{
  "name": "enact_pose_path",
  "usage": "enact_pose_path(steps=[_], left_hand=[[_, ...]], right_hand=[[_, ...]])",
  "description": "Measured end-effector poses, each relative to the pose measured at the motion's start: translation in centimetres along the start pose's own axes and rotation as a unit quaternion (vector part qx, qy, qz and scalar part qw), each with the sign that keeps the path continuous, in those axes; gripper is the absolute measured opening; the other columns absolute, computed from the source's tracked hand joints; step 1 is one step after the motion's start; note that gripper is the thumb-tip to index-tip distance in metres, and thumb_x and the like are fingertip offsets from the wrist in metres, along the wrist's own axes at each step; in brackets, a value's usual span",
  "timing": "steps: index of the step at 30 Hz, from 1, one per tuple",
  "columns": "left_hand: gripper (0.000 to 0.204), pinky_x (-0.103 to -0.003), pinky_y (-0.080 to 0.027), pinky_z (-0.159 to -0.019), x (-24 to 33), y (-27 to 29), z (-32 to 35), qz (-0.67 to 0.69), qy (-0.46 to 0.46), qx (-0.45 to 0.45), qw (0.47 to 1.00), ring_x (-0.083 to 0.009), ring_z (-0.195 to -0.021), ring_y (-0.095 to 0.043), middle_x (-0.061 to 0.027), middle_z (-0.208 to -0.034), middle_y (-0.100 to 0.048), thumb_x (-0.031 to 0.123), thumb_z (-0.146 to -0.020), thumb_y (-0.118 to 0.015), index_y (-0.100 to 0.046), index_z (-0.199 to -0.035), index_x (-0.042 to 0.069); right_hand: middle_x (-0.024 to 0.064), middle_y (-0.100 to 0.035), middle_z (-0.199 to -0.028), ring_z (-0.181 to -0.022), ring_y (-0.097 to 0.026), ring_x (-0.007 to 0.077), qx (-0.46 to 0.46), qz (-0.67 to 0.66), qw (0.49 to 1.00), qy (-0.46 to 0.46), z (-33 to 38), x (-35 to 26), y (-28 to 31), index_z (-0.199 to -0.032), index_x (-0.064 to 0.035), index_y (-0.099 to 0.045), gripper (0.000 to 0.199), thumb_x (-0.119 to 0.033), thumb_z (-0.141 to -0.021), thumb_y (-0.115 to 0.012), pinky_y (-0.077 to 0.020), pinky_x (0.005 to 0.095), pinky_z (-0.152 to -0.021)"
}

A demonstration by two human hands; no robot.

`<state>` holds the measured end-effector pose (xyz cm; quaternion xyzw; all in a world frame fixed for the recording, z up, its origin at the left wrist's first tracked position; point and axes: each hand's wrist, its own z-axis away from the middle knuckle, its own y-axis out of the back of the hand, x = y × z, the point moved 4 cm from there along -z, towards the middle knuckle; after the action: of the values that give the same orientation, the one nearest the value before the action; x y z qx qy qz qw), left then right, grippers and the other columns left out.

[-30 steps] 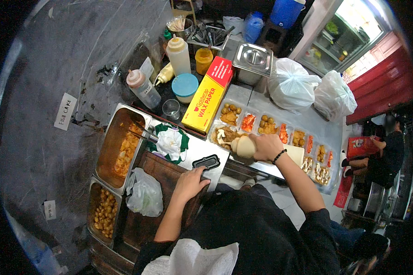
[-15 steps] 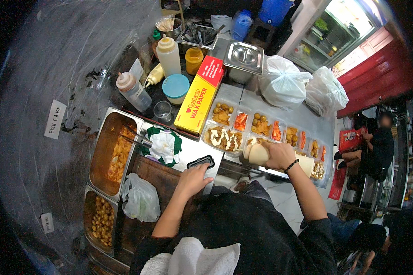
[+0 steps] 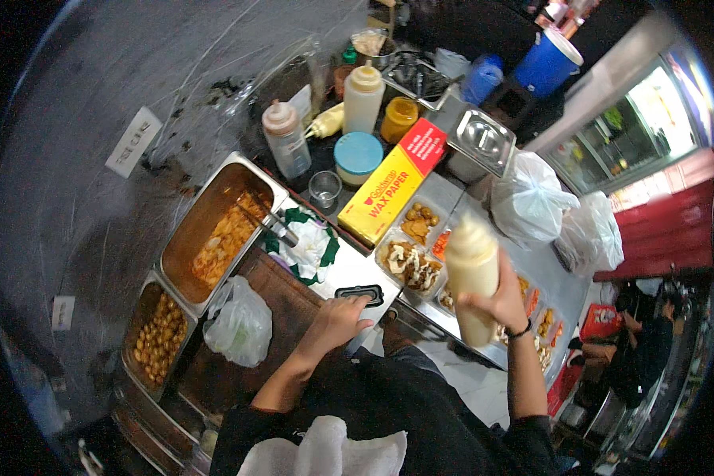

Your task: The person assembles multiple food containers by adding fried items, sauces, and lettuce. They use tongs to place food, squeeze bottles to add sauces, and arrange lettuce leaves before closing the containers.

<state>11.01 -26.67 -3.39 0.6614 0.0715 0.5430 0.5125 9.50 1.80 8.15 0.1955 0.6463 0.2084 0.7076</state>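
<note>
My right hand [image 3: 496, 305] is wrapped round a squeeze bottle [image 3: 473, 278] of cream-coloured sauce, raised over the food trays with its nozzle up. The bottle is smeared by motion. Behind and beside it lie clear trays of food; the nearest in sight, a food tray [image 3: 410, 263], has white sauce zigzagged over brown pieces. My left hand [image 3: 339, 324] rests with extended fingers at a small black oblong piece [image 3: 359, 296] on the white counter, its fingertips touching it. Left of that, a white and green cloth [image 3: 305, 246] lies crumpled under the tongs' handle [image 3: 282, 230].
Steel pans of orange food [image 3: 226, 246] and small potatoes [image 3: 160, 337] stand left, near a plastic bag [image 3: 239, 325]. A yellow and red wax paper box [image 3: 389, 190], a blue-lidded tub [image 3: 358, 155] and several sauce bottles are behind. White bags [image 3: 531, 202] stand right; people are beyond.
My right hand has lifted the squeeze bottle from a tilted, nozzle-down hold over the trays to upright. The view has shifted and turned. My left hand stays at the black piece.
</note>
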Motion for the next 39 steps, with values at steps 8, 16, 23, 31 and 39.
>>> enact_pose_path(steps=[8,16,23,31,39], left_hand=[[0.023,-0.041,-0.047,-0.074,1.2,4.1,5.8,0.018,0.125,0.125,0.984,-0.0319,-0.087,-0.062,-0.0122,-0.093,-0.064,0.021,-0.083,-0.064,-0.060,-0.099,0.005],[0.016,-0.040,-0.047,-0.078,4.2,3.1,10.8,0.062,0.295,0.231,0.925,-0.0338,-0.091,-0.061,-0.0135,-0.098,-0.064,0.014,-0.089,-0.053,-0.061,-0.101,0.006],[0.022,-0.041,-0.047,-0.083,2.6,1.9,7.3,0.048,0.277,0.200,0.939,-0.0348,-0.097,-0.059,-0.0158,-0.104,-0.062,0.019,-0.086,-0.059,-0.060,-0.103,0.004],[0.066,-0.048,-0.042,-0.095,-10.0,2.9,-4.4,-0.146,0.305,0.202,0.919,-0.0416,-0.118,-0.045,-0.0218,-0.132,-0.043,0.036,-0.081,-0.066,-0.041,-0.133,0.004],[0.037,-0.041,-0.051,-0.071,-17.1,0.1,-7.4,-0.208,0.283,0.234,0.906,-0.0325,-0.090,-0.060,-0.0144,-0.105,-0.058,0.027,-0.072,-0.075,-0.060,-0.099,0.006]], right_hand=[[0.0140,-0.056,-0.119,-0.110,-0.055,0.0249,0.141,-0.169,0.934,0.281,-16.5,-11.5,-4.9,-0.126,-0.0005,-0.041,0.077,-0.022,-0.066,-0.084,-0.0447,0.0377,-0.095],[0.0225,-0.054,-0.119,-0.109,-0.054,0.0399,0.165,-0.105,0.932,0.307,-27.2,-13.5,-14.2,-0.134,-0.0056,-0.025,0.094,-0.031,-0.064,-0.082,-0.0444,0.0448,-0.091],[0.0223,-0.050,-0.122,-0.112,-0.052,0.0397,0.109,-0.118,0.935,0.315,-29.9,-12.6,-15.9,-0.132,-0.0042,-0.024,0.091,-0.028,-0.065,-0.082,-0.0425,0.0440,-0.095],[0.0264,-0.046,-0.126,-0.118,-0.045,0.0419,0.028,-0.001,0.977,0.210,-29.7,-7.5,-18.4,-0.137,0.0018,-0.022,0.090,-0.018,-0.068,-0.077,-0.0386,0.0441,-0.101],[0.0227,-0.060,-0.093,-0.089,-0.060,0.0381,-0.093,0.018,0.983,0.155,-5.2,1.8,-10.3,-0.128,-0.0031,-0.040,0.048,-0.021,-0.086,-0.057,-0.0487,0.0456,-0.076]])
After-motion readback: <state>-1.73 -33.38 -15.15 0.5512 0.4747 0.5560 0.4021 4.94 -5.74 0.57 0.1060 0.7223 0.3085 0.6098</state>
